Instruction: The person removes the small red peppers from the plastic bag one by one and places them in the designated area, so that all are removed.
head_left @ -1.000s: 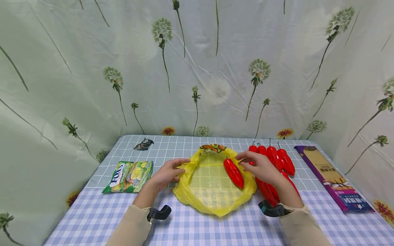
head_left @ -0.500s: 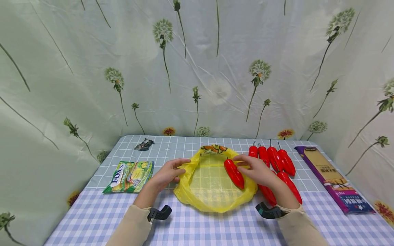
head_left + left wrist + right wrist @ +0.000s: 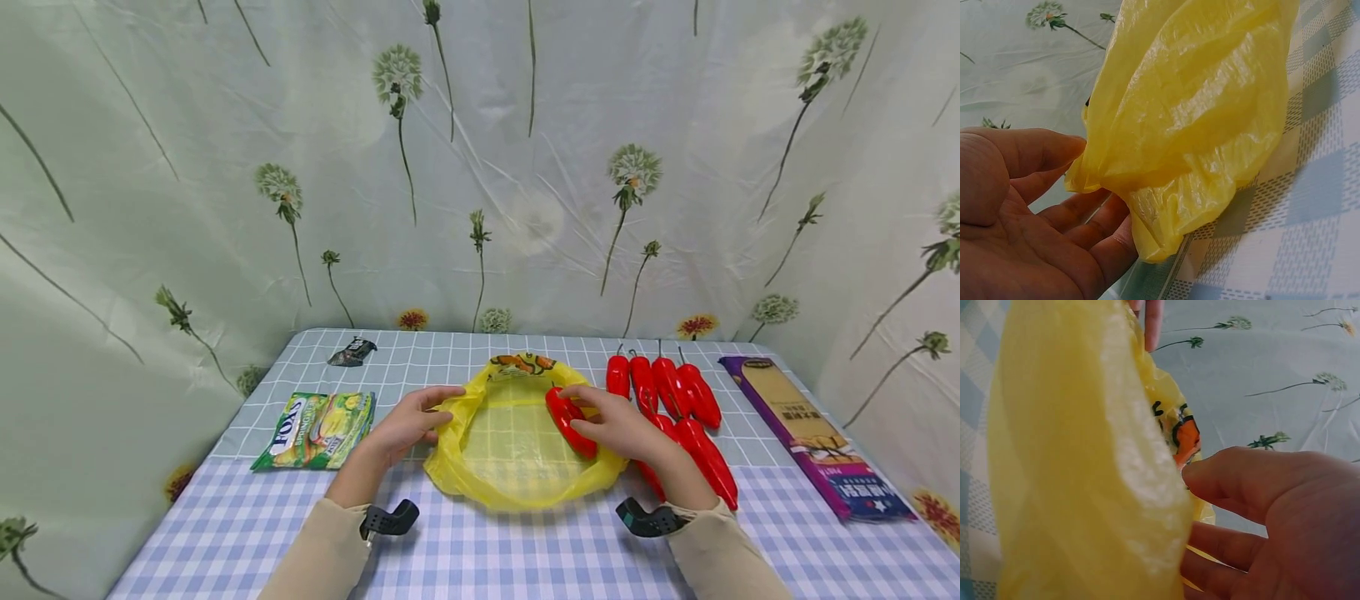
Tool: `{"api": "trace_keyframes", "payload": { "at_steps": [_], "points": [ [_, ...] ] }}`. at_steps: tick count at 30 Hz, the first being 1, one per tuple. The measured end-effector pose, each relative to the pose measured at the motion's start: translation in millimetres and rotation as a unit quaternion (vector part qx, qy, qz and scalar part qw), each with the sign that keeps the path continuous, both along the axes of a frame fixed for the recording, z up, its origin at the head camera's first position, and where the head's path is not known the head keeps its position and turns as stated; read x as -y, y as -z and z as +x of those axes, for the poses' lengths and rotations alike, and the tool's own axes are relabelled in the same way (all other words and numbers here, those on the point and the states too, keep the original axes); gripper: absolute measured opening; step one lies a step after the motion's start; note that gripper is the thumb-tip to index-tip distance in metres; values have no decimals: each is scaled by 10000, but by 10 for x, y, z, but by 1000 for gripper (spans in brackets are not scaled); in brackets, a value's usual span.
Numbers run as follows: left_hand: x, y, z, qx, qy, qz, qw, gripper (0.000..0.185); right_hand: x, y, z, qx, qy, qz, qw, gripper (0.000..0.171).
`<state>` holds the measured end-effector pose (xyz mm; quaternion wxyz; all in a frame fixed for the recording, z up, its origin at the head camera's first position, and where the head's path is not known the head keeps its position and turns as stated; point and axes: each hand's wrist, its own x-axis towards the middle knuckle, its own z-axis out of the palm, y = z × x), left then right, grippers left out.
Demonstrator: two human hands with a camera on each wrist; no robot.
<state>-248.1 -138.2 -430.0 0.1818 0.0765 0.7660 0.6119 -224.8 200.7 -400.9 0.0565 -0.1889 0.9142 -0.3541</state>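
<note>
risk: the bag (image 3: 517, 450) is flimsy, so if my left hand (image 3: 408, 425) lets the rim slip I reckon the mouth flops shut and the pepper (image 3: 570, 421) rolls out onto the tabletop (image 3: 465, 550)
left hand: pinching the bag's left rim, thumb over fingers
right hand (image 3: 618, 425): fingers curled round the pepper, just inside the bag's right edge
further back: the other peppers (image 3: 675, 392) lie just right of the bag

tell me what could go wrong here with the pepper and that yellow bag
The yellow bag is thin and floppy, and the left hand pinches only its edge, so the mouth could sag shut. The red pepper under the right hand lies near the bag's right rim and might roll out toward the loose red peppers beside it.
</note>
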Motion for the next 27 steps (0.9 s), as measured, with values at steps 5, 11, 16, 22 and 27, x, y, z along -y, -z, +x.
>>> {"api": "trace_keyframes", "payload": {
  "at_steps": [5, 11, 16, 22, 27],
  "points": [
    [0, -5, -9, 29, 30, 5, 10000, 45, 26, 41, -4, -81, -74, 141, 9998, 42],
    [-2, -5, -12, 10, -9, -10, 10000, 44, 51, 89, -8, -242, -224, 199, 9993, 37],
    [1, -3, -8, 15, 3, -25, 10000, 45, 70, 118, -10, -385, -256, 318, 9984, 35],
    [2, 6, -9, 2, -9, -25, 10000, 45, 85, 142, -13, -323, -287, 400, 9983, 42],
    [-15, 16, -14, 55, 2, 102, 9999, 45, 102, 171, -19, -111, -295, 460, 9984, 45]
  ]
}}
